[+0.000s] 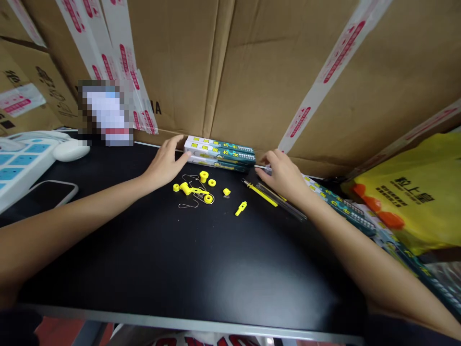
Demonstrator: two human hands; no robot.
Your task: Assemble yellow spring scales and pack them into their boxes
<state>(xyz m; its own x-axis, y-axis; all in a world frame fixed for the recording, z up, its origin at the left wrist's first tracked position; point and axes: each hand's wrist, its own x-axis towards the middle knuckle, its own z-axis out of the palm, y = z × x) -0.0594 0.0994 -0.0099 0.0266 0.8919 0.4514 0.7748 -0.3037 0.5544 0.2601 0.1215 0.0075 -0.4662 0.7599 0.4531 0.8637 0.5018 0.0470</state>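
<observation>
On our tabletop (pixel 201 274), we have a stack of boxes (pixel 219 154) at the back, just before the large cartons (pixel 266 57). Our left hand (pixel 167 161) is at the stack's left end, our right hand (pixel 279 169) near its right end. Before the stack, we see loose small parts (pixel 185 188) among wire hooks (pixel 189 206); a rod (pixel 265 195) lies right of them. Farther right, we find more boxes (pixel 340 206), then a bag (pixel 403 187). At our far left sits a power strip (pixel 27 161), with a phone (pixel 54 193) beside it.
</observation>
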